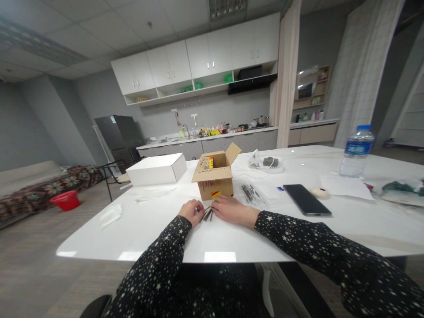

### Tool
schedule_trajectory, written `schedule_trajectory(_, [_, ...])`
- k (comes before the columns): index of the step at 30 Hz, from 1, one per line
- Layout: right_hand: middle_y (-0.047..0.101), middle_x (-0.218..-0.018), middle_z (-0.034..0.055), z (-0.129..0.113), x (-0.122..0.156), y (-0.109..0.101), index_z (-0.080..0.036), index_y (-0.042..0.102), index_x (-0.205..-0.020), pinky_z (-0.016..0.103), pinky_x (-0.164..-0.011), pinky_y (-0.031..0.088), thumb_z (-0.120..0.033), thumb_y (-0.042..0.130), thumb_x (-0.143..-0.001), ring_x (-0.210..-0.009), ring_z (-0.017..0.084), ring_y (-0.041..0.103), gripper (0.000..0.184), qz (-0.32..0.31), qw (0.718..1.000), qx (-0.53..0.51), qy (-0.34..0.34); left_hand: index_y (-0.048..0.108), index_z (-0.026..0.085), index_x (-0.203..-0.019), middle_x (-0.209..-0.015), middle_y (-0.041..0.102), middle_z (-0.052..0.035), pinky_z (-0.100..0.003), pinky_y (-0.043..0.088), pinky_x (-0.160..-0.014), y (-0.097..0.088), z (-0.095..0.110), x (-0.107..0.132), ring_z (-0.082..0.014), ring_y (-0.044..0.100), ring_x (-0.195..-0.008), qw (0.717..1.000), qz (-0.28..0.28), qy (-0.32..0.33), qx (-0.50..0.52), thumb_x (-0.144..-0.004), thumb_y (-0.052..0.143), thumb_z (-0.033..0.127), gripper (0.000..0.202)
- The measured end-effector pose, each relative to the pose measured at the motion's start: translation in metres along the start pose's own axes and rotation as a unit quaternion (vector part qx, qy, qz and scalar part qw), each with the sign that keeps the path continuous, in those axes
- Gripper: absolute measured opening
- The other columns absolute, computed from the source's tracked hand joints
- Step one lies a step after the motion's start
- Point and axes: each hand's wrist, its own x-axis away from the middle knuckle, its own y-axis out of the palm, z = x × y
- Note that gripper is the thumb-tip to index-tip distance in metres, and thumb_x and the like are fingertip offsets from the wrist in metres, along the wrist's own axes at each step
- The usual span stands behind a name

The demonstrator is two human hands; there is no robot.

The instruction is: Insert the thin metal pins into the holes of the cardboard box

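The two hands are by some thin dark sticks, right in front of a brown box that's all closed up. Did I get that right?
Nearly! The brown box isn't closed: the head view shows it open, one flap sticking up. The left hand and right hand are by the thin dark sticks in front.

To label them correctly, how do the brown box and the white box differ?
The brown box stands open; the white box looks closed. The brown box carries printing; the white box looks plain. The white box looks wider than the brown box. Both rest on the table.
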Motion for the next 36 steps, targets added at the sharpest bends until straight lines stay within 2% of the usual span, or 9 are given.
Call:
schedule_trajectory(12, [0.062,-0.095,0.0107,-0.002,0.001,-0.002,-0.014,0.063,-0.097,0.033,-0.084,0.043,-0.025,0.041,-0.096,-0.093,0.021,0.056,0.025,-0.004,1.0,-0.006,0.006,0.063,0.02,-0.075,-0.076,0.061,-0.0023,-0.03,0.044,-0.073,-0.001,-0.004,0.0,-0.0176,0.059,-0.078,0.999,0.012,-0.039,-0.036,-0.078,0.055,0.026,0.01])
schedule_trajectory(17, [0.062,-0.095,0.011,-0.001,0.0,-0.001,-0.013,0.064,-0.096,0.034,-0.085,0.042,-0.026,0.041,-0.096,-0.094,0.021,0.055,0.026,-0.004,1.0,0.004,0.005,0.064,0.021,-0.081,-0.083,0.063,-0.004,-0.033,0.043,-0.076,0.001,-0.005,-0.001,-0.0198,0.059,-0.085,0.997,-0.01,-0.05,-0.055,-0.082,0.053,0.029,0.014])
schedule_trajectory(21, [0.063,-0.096,0.0114,-0.002,0.0,-0.002,-0.013,0.064,-0.097,0.034,-0.084,0.043,-0.025,0.04,-0.095,-0.094,0.022,0.056,0.026,-0.003,1.0,0.008,-0.001,0.062,0.02,-0.083,-0.088,0.063,-0.0058,-0.034,0.043,-0.076,0.006,-0.005,-0.001,-0.0218,0.059,-0.09,0.995,-0.004,-0.058,-0.084,-0.083,0.051,0.028,0.013])
schedule_trajectory(25, [0.063,-0.095,0.0115,-0.003,0.001,-0.005,-0.014,0.063,-0.095,0.035,-0.085,0.043,-0.024,0.04,-0.096,-0.094,0.022,0.056,0.025,-0.007,1.0,-0.001,-0.001,0.057,0.02,-0.085,-0.089,0.064,-0.0069,-0.035,0.044,-0.077,0.01,-0.008,-0.001,-0.0226,0.06,-0.091,0.994,0.025,-0.069,-0.085,-0.087,0.044,0.028,0.015])
schedule_trajectory(29, [0.063,-0.096,0.0114,-0.003,0.002,-0.006,-0.014,0.064,-0.095,0.034,-0.084,0.043,-0.025,0.042,-0.095,-0.093,0.022,0.056,0.025,-0.006,1.0,-0.005,0.005,0.053,0.021,-0.084,-0.082,0.064,-0.0056,-0.035,0.046,-0.075,0.006,-0.014,-0.002,-0.0201,0.06,-0.08,0.996,0.062,-0.061,-0.003,-0.088,0.041,0.029,0.016])
schedule_trajectory(32, [0.063,-0.095,0.0111,-0.002,0.002,-0.004,-0.014,0.064,-0.094,0.034,-0.084,0.043,-0.025,0.041,-0.095,-0.093,0.021,0.057,0.026,0.001,1.0,-0.006,0.006,0.053,0.02,-0.084,-0.08,0.062,-0.0053,-0.033,0.047,-0.074,0.001,-0.019,-0.003,-0.0181,0.059,-0.076,0.99,0.124,-0.052,0.05,-0.089,0.04,0.033,0.019])
schedule_trajectory(36, [0.063,-0.095,0.0109,0.0,0.003,-0.003,-0.014,0.064,-0.094,0.034,-0.083,0.043,-0.025,0.041,-0.095,-0.092,0.021,0.057,0.025,0.001,1.0,-0.005,0.001,0.057,0.019,-0.087,-0.083,0.063,-0.0058,-0.033,0.049,-0.072,-0.005,-0.02,-0.004,-0.0172,0.059,-0.076,0.974,0.199,-0.078,0.082,-0.086,0.044,0.037,0.022])
